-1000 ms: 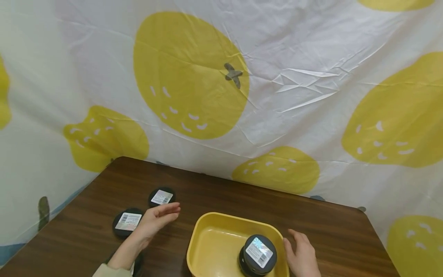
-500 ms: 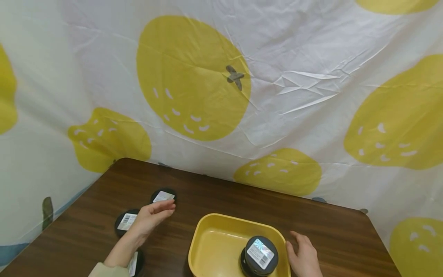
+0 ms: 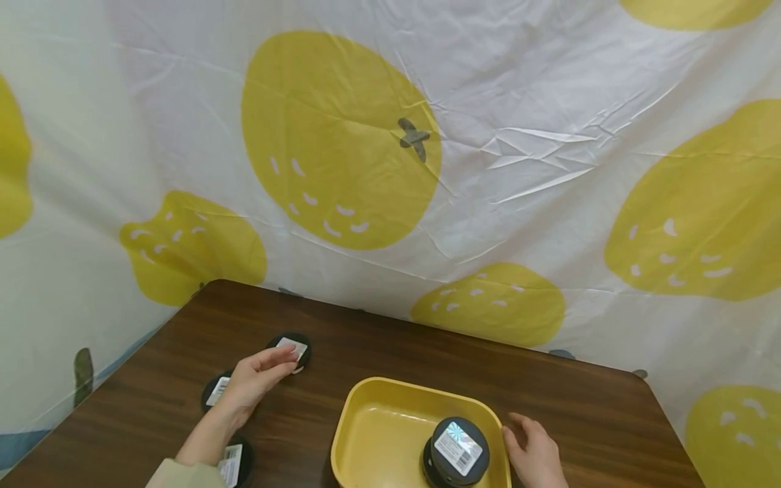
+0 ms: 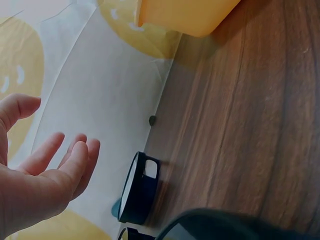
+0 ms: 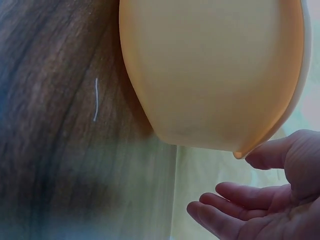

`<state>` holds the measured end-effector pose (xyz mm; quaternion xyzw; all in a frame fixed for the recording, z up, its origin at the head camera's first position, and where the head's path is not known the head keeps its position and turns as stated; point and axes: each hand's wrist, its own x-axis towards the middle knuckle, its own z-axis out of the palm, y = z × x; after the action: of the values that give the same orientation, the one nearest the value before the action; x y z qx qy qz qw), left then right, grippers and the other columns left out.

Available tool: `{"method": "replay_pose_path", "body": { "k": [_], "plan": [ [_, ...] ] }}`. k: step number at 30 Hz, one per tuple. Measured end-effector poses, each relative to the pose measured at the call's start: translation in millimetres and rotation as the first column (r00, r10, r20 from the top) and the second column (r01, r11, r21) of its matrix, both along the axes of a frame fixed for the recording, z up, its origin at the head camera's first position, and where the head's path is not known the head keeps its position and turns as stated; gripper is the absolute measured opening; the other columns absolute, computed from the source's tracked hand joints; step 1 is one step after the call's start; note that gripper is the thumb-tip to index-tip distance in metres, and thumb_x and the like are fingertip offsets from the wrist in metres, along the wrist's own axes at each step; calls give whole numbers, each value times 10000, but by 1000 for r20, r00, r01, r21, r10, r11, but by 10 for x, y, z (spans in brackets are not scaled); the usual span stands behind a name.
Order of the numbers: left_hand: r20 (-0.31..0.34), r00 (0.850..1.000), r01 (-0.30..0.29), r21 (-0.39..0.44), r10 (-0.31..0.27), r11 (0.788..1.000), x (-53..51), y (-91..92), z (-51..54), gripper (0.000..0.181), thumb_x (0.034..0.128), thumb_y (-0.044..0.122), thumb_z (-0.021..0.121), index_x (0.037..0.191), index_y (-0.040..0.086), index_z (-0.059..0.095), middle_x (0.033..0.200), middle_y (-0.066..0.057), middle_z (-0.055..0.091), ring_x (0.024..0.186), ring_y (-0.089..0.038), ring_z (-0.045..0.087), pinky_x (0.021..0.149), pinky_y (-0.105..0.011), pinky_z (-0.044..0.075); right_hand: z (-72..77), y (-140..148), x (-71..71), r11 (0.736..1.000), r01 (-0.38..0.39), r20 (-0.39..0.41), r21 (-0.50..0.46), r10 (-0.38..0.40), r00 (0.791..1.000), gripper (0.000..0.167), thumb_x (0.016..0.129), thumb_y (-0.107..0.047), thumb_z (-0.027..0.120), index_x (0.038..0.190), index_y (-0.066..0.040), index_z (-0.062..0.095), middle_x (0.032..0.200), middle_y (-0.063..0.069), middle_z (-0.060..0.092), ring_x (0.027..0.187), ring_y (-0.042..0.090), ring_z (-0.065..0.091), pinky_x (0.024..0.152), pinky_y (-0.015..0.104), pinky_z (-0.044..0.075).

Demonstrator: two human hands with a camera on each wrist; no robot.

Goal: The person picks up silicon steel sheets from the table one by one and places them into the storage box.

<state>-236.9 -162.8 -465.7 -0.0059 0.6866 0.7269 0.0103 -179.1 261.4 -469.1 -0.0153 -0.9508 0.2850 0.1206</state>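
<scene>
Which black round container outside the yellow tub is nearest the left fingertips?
The far container, closest to the backdrop: fingertips of the left hand overlap its label in head view; the middle container and front container sit nearer the person.

A creased white cloth (image 3: 518, 217) printed with yellow fruit hangs behind the dark wood-grained table (image 3: 610, 420).

No words can be read: the white label (image 3: 457, 449) on the black container (image 3: 477, 434) in the yellow box (image 3: 390, 440) shows a barcode (image 3: 466, 461) and tiny, unclear print.
</scene>
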Motion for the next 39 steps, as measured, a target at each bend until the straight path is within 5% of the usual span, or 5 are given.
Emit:
{"method": "replay_pose_path", "body": {
  "k": [7,16,25,39],
  "plan": [
    [-8,1000,-26,-2,26,1000,-42,-60,22,505,885,32,614,1323,-128,422,1079,-10,666,919,28,597,820,-130,457,-27,20,-8,999,7,56,-47,-4,998,302,904,-139,575,1112,78,610,964,152,648,904,307,600,808,440,474],
    [29,998,-54,-113,57,992,-119,-120,95,577,895,121,618,1378,-78,373,1359,-231,462,931,99,519,851,-101,398,-32,23,-14,994,27,125,-104,-14,992,338,937,-189,528,1116,82,618,1034,203,662,967,352,609,850,480,466],
    [43,997,-55,-189,64,980,-218,-200,217,643,882,165,637,1406,-44,330,1411,-266,362,1275,-338,370,1076,-463,268,-67,36,-27,991,32,135,-133,-14,991,318,937,-186,518,1089,65,642,1010,182,672,952,328,614,831,446,474],
    [62,996,-41,-355,68,934,-466,-184,264,710,850,211,675,1387,-94,324,1379,-319,358,1266,-434,343,1044,-527,282,-85,18,-19,989,27,87,-146,-14,996,296,928,-170,533,1059,64,658,978,179,678,915,302,618,799,412,487]
  ]
}}
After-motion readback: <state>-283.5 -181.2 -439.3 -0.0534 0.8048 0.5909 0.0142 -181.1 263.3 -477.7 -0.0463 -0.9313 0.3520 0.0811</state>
